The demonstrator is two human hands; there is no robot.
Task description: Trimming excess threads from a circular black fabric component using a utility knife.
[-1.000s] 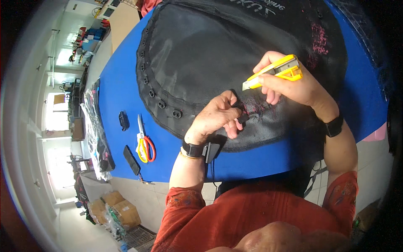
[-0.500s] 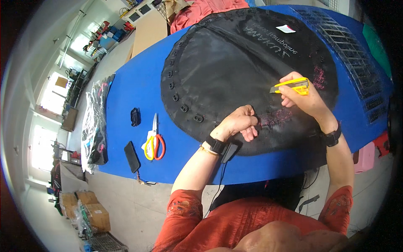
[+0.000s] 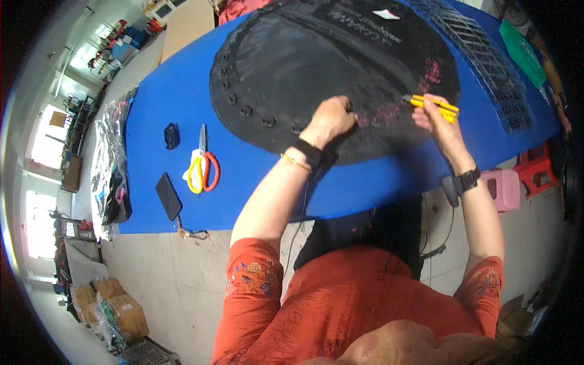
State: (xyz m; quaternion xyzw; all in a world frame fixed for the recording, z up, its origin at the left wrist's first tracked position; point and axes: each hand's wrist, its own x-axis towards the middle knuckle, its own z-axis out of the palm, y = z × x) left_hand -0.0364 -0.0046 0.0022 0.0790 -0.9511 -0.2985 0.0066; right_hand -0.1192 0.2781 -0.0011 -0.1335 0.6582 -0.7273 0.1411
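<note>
A round black trampoline mat (image 3: 292,67) lies spread out, with black plastic loops along its left rim and reddish-pink thread bits along its right and near rim. My left hand (image 3: 331,121) rests on the near part of the mat, its fingers curled down; whether something is pinched in them is hidden. To its right, my right hand (image 3: 441,125) grips a yellow utility knife (image 3: 449,111), blade pointing left over the thread bits near the mat's rim.
The mat lies on a blue tabletop (image 3: 152,109). Left of it are red-and-yellow-handled scissors (image 3: 203,164), a phone (image 3: 168,196), a small black object (image 3: 172,136) and a plastic-wrapped bundle (image 3: 112,176). A row of black strips (image 3: 486,67) lies at the right. Stools (image 3: 502,190) stand beyond the table's right edge.
The view has shifted, so the table sits higher and further left. My right hand has brought the knife nearer to me, toward the mat's rim. My left hand stays curled on the mat.
</note>
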